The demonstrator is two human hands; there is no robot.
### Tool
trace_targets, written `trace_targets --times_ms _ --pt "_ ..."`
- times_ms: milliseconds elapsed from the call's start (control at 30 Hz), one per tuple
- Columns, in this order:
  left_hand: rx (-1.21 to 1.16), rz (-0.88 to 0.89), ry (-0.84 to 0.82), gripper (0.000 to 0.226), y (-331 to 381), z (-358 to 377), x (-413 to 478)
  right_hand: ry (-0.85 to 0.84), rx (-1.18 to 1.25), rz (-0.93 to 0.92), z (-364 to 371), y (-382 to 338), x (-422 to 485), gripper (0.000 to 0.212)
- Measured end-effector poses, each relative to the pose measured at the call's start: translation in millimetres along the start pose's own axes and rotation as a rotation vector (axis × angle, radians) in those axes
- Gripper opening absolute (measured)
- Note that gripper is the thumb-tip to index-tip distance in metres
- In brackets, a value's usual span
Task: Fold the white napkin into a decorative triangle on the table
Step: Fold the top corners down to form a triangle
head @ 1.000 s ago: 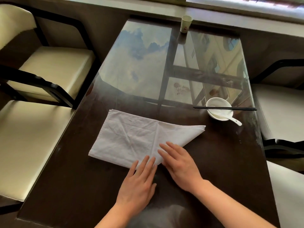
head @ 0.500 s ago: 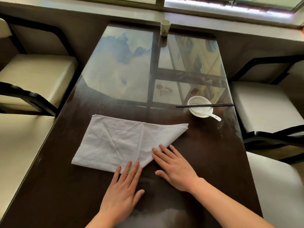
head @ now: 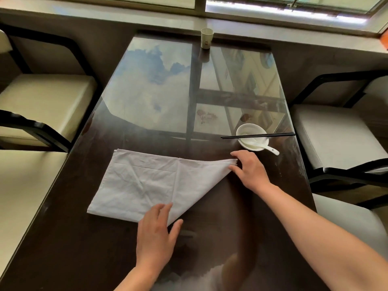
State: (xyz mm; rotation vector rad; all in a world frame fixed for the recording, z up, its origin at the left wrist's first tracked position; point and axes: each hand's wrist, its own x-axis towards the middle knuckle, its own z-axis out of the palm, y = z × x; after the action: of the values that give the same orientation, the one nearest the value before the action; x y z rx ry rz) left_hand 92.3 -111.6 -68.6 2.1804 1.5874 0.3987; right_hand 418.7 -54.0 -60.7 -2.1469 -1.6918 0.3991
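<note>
The white napkin (head: 147, 181) lies on the dark glass-topped table (head: 226, 219). Its left part is a flat rectangle, and its right part is folded on a diagonal that runs to a point at the right. My right hand (head: 249, 171) is at that right tip, with the thumb above and the fingers below the layered corner, pinching it. My left hand (head: 155, 234) lies flat, its fingertips pressing on the napkin's near bottom corner where the diagonal edge ends.
A white bowl (head: 251, 132) with a spoon (head: 271, 150) and black chopsticks (head: 279, 134) across it sits just beyond my right hand. A paper cup (head: 207, 38) stands at the far edge. Cream chairs flank the table on the left (head: 46, 99) and on the right (head: 336, 131).
My right hand has left the napkin's near edge and moved away to the right tip, taking hold of it. My left hand stays near the bottom corner. The camera view has shifted.
</note>
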Motion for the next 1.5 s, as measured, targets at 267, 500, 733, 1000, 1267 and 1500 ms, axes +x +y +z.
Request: trace_targets --times_ms 267,500,733,1000,1267,1500 --pt "-0.389 -0.483 -0.03 0.05 14 -9 30 0.007 0.057 -0.047 -1 10 -8 0.038" --pt "-0.321 -0.449 -0.025 0.04 16 -2 28 -0.032 0.017 -0.05 -5 13 -4 0.013" --pt "-0.262 -0.429 0.034 0.023 17 2 26 -0.069 0.032 -0.002 -6 14 -1 0.004" --pt "-0.164 -0.312 0.076 0.016 14 7 20 -0.128 -0.045 -0.077 -6 16 4 0.005" --pt "0.215 0.539 0.106 0.032 -5 14 11 -0.043 -0.225 -0.16 0 -3 -19 0.041" --pt "0.359 0.477 -0.224 0.071 -19 16 -14 -0.352 -0.319 -0.654 43 -69 -85 0.071"
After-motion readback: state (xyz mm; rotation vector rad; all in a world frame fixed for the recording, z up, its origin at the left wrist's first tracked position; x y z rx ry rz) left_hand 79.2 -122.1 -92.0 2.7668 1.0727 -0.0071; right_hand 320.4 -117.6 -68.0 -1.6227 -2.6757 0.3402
